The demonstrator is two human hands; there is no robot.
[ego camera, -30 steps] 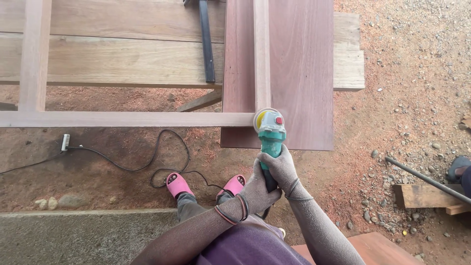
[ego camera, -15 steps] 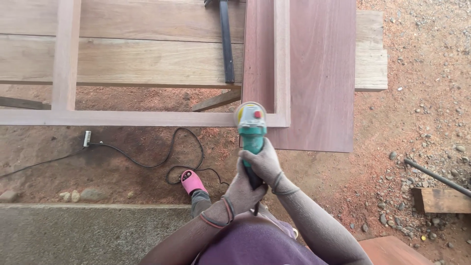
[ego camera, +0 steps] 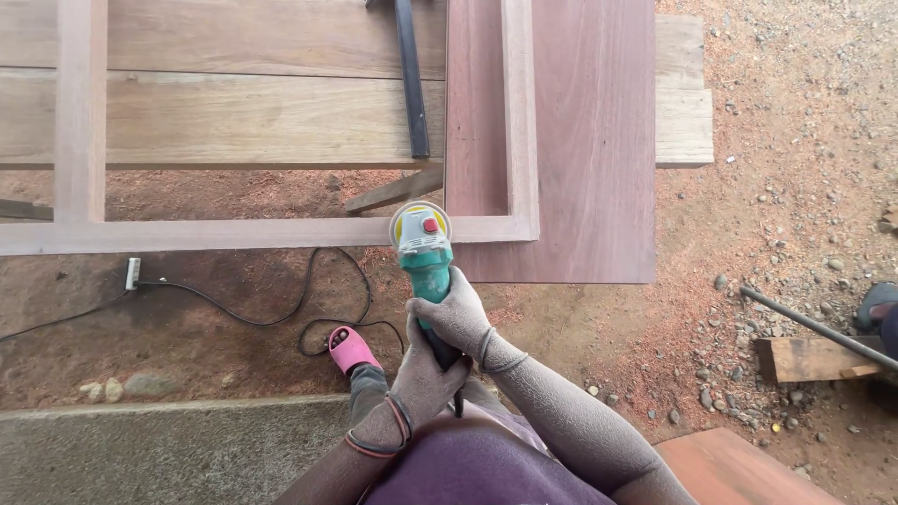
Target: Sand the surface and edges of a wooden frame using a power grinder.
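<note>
Both forearms are bare and coated in fine dust, as are the left hand (ego camera: 426, 360) and right hand (ego camera: 458, 313). Dark cord bands encircle each wrist; the left wrist also carries a reddish band. A purple garment (ego camera: 477, 468) covers the torso. Below the hands: grey trousers and a pink slipper (ego camera: 351, 348).

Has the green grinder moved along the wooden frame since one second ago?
Yes. The grinder has moved left along the frame's near rail, away from the frame corner where it was.
</note>
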